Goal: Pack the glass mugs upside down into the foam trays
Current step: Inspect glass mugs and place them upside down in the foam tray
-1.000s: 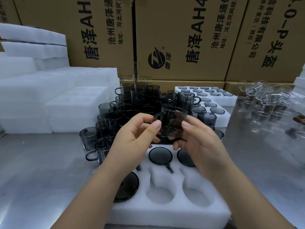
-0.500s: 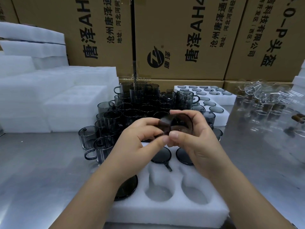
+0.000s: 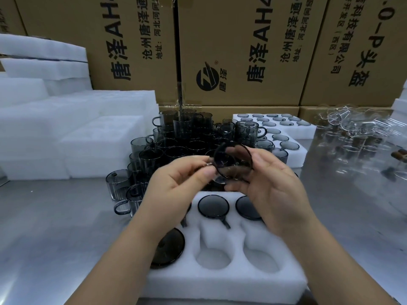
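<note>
A smoky grey glass mug (image 3: 231,160) is held tilted in the air above the white foam tray (image 3: 222,280). My left hand (image 3: 176,186) pinches its handle between thumb and forefinger. My right hand (image 3: 271,186) grips its body from the right, the round base turned toward me. In the tray sit upside-down mugs (image 3: 213,205), their dark round bases up, and two near pockets (image 3: 212,258) are open. A crowd of upright grey mugs (image 3: 176,137) stands just behind the tray.
A second foam tray (image 3: 306,133) filled with inverted mugs lies at the back right. Stacks of white foam blocks (image 3: 72,137) fill the left. Clear glassware (image 3: 356,137) is piled at the right on the steel table (image 3: 44,227). Cardboard boxes (image 3: 242,51) wall the back.
The mug has been turned in my hands so its round base now faces me. My left hand shifted to the handle and my right hand moved round to the mug's right side.
</note>
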